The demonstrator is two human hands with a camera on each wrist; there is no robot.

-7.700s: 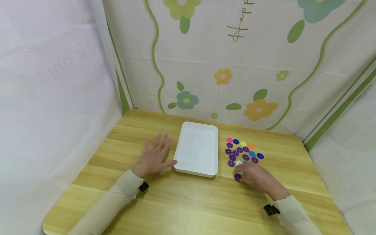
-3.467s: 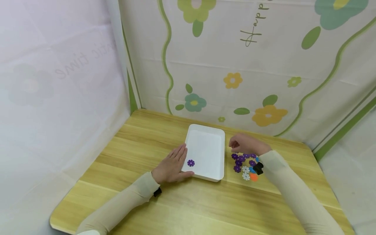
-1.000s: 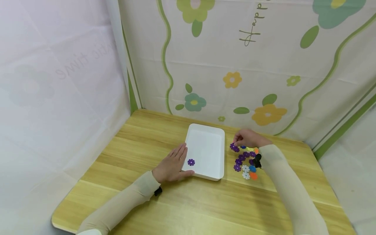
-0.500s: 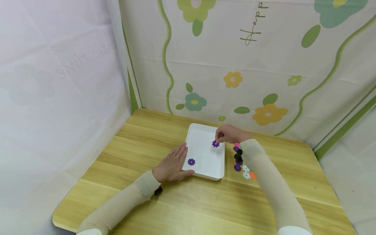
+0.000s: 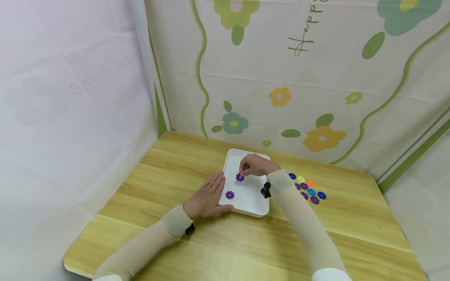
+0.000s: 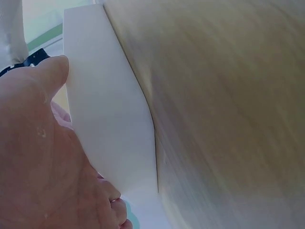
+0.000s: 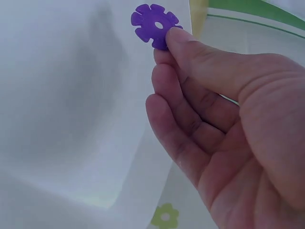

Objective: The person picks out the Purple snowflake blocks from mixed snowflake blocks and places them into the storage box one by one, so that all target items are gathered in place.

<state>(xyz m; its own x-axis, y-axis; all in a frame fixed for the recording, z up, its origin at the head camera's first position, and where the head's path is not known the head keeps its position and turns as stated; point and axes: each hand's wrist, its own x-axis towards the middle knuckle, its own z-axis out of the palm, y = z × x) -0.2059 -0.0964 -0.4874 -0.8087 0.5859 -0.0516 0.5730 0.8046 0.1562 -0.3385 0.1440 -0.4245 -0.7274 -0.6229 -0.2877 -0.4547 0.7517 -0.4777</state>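
Between thumb and forefinger, my right hand (image 5: 256,165) pinches a purple snowflake disc (image 5: 240,177) above the white tray (image 5: 249,207). The right wrist view shows that disc (image 7: 150,21) with notched edges and a small centre hole, the other fingers curled loosely below. Another purple snowflake disc (image 5: 229,195) lies inside the tray near its front left corner. My left hand (image 5: 204,201) rests against the tray's left side, fingers straight along the rim and thumb at the front corner. Up close in the left wrist view, the palm (image 6: 43,157) sits beside the tray's outer wall (image 6: 107,95).
Right of the tray, several loose discs lie on the wooden table (image 5: 211,249), among them an orange disc (image 5: 310,183), a light blue disc (image 5: 311,192) and a dark blue disc (image 5: 321,195). My right forearm hides part of this group. A flower-printed curtain (image 5: 316,70) hangs behind the table.
My right hand has picked up a purple snowflake disc from the pile's far left and carried it left over the tray. The left hand came to the tray's side earlier and has stayed there.
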